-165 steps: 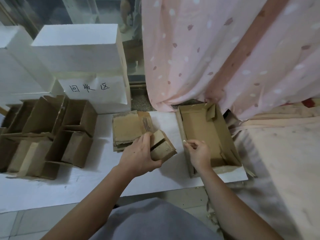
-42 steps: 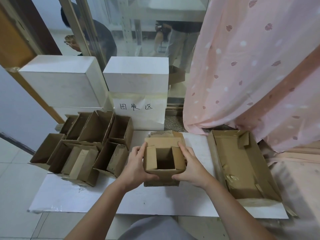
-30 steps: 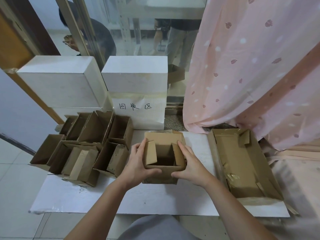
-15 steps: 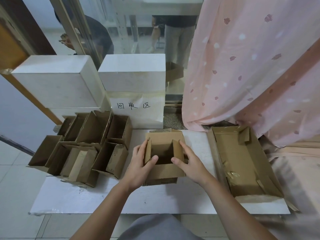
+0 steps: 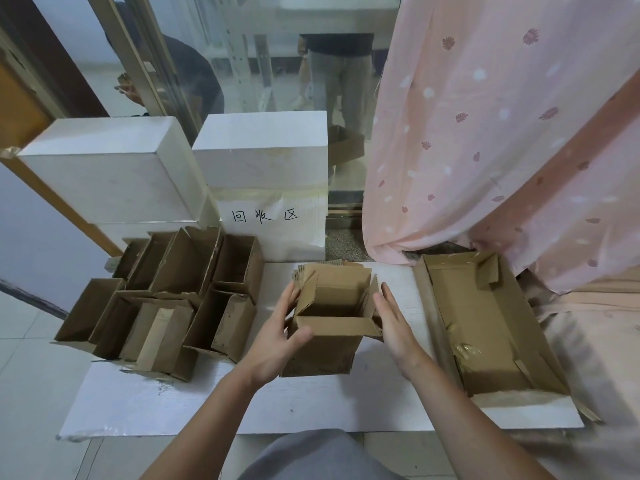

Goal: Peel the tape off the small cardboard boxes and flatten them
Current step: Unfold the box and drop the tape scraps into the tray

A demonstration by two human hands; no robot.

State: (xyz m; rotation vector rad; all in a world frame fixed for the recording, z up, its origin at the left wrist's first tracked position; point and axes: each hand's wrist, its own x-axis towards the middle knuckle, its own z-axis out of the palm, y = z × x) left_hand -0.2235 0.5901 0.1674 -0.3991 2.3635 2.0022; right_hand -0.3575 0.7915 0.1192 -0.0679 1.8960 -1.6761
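Observation:
A small cardboard box [image 5: 329, 344] stands open-topped on the white board [image 5: 242, 403], flaps spread, its near flap lying level across the front. My left hand [image 5: 277, 337] holds its left front corner, thumb across the front face and fingers along the left wall. With straight fingers, my right hand [image 5: 393, 320] lies flat against the box's right side. Behind and under the box sits a pile of flattened cardboard [image 5: 332, 268]. No tape shows on the box from this view.
Several open small boxes [image 5: 173, 292] crowd the board's left part. A large shallow carton [image 5: 491, 327] with tape scraps [image 5: 464, 348] sits on the right. White foam blocks [image 5: 114, 168] and a handwritten label [image 5: 265, 216] stand behind; a pink curtain [image 5: 502, 133] hangs at right.
My right thumb has come off the box's front and the hand now lies flat against the right side. The left hand has slid toward the front corner. The near flap has folded level.

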